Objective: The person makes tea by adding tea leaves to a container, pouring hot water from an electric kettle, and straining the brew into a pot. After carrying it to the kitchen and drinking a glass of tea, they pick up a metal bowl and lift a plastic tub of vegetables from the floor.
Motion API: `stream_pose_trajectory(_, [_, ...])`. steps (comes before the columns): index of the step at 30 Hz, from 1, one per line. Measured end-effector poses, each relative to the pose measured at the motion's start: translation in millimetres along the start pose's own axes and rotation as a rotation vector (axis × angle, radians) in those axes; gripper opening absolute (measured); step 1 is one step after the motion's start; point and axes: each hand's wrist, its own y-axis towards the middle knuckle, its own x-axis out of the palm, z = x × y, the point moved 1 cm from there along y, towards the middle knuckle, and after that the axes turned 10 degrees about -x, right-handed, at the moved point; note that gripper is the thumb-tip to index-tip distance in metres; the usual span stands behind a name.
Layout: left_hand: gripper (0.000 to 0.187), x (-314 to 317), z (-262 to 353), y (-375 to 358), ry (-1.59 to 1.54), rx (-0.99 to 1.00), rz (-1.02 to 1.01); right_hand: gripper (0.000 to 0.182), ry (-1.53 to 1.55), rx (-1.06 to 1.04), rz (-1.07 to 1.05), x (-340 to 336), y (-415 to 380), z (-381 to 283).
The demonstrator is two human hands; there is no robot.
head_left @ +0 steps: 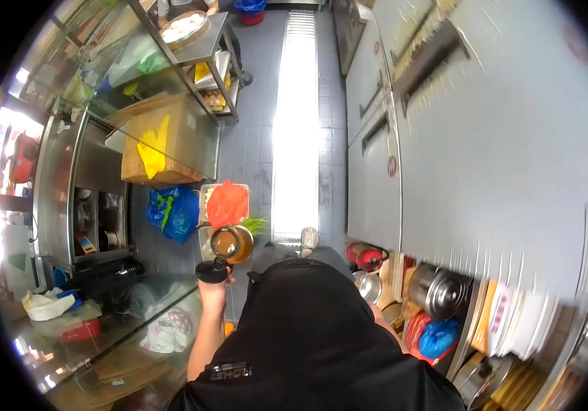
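My left hand [216,290] is closed at the black round piece [212,272] of a round see-through container with amber-brown contents [233,244]. Whether the black piece is a lid or a handle I cannot make out. The container is held over two tubs on the floor. A red plastic bag [228,204] lies in the far tub [203,198], and green leafy stalks [255,225] stick out beside the near tub [204,236]. Of my right arm, a strip of forearm [384,325] shows at my side. My torso hides the right hand.
Blue plastic bags [175,212] and a cardboard box [177,140] with a yellow glove stand at the left. Large steel doors [486,164] line the right, above shelves with a lidded pot [438,291]. Farther off, a person [188,7] stands by a steel table.
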Motion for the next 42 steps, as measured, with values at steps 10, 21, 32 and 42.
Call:
stream_pose_trajectory(10, [0.013, 122.9, 161.6, 177.3, -0.123, 0.052, 0.09, 0.061, -0.061, -0.079, -0.052, -128.0, 178.5, -269.4])
stream_pose_trajectory(21, [0.013, 298.2, 427.6, 439.5, 0.018, 0.132, -0.295, 0.078, -0.071, -0.08, 0.17, -216.1, 348.3, -520.6])
stream_pose_trajectory(32, [0.015, 476.9, 601.4, 627.3, -0.094, 0.162, -0.279, 0.067, 0.887, -0.509, 0.193, -409.3, 532.9, -983.5])
stream_pose_trajectory(42, [0.033, 588.6, 746.8, 746.7, -0.263, 0.103, -0.138, 0.065, 1.063, -0.621, -0.322, -563.3, 666.9, -1289.3])
